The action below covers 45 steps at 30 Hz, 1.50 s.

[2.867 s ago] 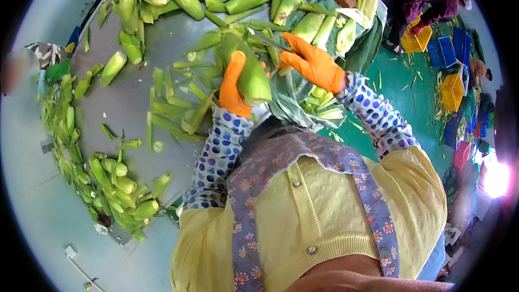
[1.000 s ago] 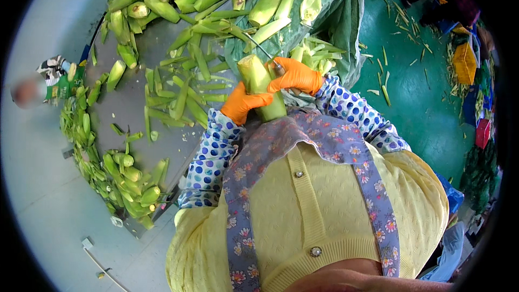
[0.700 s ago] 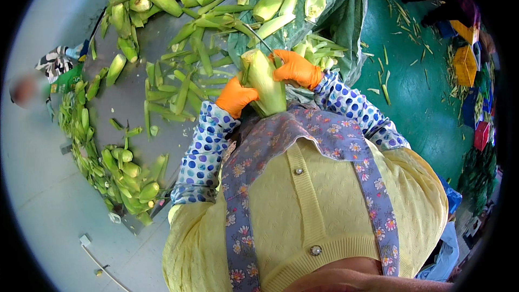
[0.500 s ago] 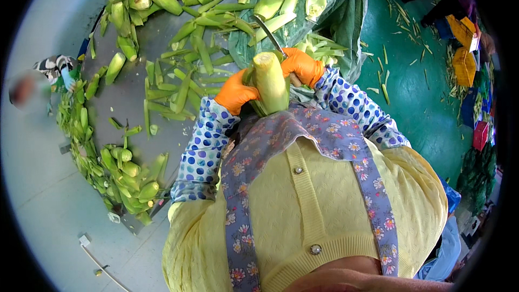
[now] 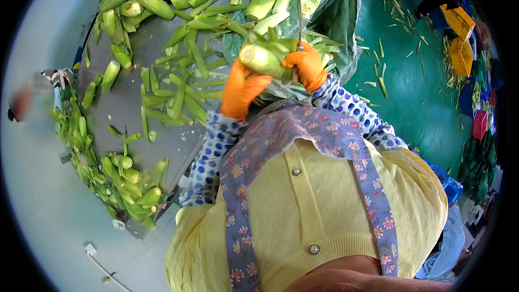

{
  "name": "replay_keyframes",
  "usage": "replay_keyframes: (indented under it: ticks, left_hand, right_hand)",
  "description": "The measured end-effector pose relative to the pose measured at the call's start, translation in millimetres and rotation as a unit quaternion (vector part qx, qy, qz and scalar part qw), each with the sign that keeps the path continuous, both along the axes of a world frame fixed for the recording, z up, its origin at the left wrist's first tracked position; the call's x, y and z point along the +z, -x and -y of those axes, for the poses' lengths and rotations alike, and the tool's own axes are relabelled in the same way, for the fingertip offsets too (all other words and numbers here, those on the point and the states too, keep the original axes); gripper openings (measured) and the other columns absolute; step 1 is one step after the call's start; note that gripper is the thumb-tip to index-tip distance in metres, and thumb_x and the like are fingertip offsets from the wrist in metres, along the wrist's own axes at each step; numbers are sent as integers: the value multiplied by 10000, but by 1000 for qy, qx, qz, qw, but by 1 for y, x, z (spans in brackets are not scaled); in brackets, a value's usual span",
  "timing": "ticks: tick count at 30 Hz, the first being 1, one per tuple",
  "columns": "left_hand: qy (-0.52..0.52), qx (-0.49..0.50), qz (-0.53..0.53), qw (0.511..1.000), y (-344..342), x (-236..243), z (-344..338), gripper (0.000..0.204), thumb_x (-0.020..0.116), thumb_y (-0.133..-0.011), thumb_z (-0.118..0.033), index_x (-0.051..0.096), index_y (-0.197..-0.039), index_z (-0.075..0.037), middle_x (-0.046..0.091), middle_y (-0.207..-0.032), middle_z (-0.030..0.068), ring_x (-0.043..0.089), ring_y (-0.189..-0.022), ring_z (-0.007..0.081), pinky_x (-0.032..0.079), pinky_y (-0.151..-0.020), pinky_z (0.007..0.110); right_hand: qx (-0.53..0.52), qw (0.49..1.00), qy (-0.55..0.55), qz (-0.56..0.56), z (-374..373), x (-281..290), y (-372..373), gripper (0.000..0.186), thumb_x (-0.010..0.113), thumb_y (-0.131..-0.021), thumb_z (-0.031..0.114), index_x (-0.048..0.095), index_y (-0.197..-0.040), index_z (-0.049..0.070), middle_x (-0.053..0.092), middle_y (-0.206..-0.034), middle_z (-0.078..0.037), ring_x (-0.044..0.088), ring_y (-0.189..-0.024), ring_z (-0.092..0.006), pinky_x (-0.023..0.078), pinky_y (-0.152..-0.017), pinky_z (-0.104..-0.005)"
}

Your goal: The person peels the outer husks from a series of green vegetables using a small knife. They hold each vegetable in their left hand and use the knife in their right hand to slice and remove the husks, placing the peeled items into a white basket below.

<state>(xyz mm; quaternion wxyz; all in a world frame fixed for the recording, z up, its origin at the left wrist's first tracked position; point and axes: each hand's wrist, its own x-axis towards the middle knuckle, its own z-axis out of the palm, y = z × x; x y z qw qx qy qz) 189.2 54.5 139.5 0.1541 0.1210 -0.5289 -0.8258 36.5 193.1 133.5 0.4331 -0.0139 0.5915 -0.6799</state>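
An ear of corn [image 5: 262, 60] in pale green husk is held in front of my apron, lying nearly level with its cut end to the left. My left hand [image 5: 242, 91], in an orange glove, supports it from below near that cut end, its fingers partly hidden. In my right orange-gloved hand [image 5: 307, 67] is a knife [image 5: 300, 21], its thin blade pointing away from me. That hand is also against the right end of the corn, where loose husk leaves stick up. Part of the knife's handle is hidden by the fingers.
Husked-on corn ears [image 5: 154, 2] are heaped at the far left of the grey table [image 5: 121, 111], with more [image 5: 135, 186] at its near left corner. Husk strips [image 5: 178, 94] lie between. A green sheet [image 5: 348, 16] hangs beyond my right hand. A person [image 5: 57, 84] stands at the left.
The corn has tipped from upright to nearly level, its cut end now toward the left. My left hand has turned under it. The knife blade has swung from slanting left to pointing straight away.
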Motion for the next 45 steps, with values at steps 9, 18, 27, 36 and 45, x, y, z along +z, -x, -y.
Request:
replay_keyframes:
  ticks: [9, 18, 27, 36, 45]
  left_hand:
    - [-155, 177, -29, 971, 8, -17, 15, 576, 728, -951, -161, 495, -1450, 10, 612, -1312, 110, 637, -1146, 210, 548, -953, 412]
    - [-175, 35, -129, 975, 0, 16, 55, 678, 584, -856, 22, 396, -1507, 44, 572, -1342, 199, 527, -1316, 371, 425, -1127, 522]
    - [-212, 103, -19, 972, 35, -11, 8, 646, 594, -948, -230, 388, -1514, 3, 587, -1294, 168, 590, -1170, 307, 468, -1054, 470]
    - [-99, 126, 19, 987, 32, 10, 1, 640, 728, -871, 9, 448, -1446, -5, 627, -1139, 83, 637, -1028, 184, 514, -949, 357]
    - [-32, 114, 42, 992, 25, 24, -5, 661, 771, -809, 114, 502, -1397, -25, 621, -1146, 62, 652, -969, 171, 547, -892, 327]
  right_hand:
    - [-173, 963, 39, 201, -44, -32, 106, 116, 626, -785, 94, 540, -746, 160, 436, -571, 26, 339, -429, -166, 283, -420, -304]
    - [-33, 949, -151, -276, -45, -54, 116, 695, 848, -783, 428, 653, -1328, 44, 716, -1106, -73, 640, -781, -141, 517, -641, -290]
    - [249, 965, 73, -41, 5, 8, 35, 382, 770, -887, 217, 718, -1190, -10, 720, -959, -40, 602, -748, -77, 429, -607, -207]
    - [119, 947, 81, -286, 4, 3, -4, 268, 830, -817, 113, 745, -1056, 27, 653, -880, -13, 633, -821, -116, 518, -713, -281]
    - [125, 915, 84, -375, -4, -10, -11, 164, 822, -824, 95, 720, -935, 29, 590, -819, -48, 591, -826, -184, 466, -750, -311]
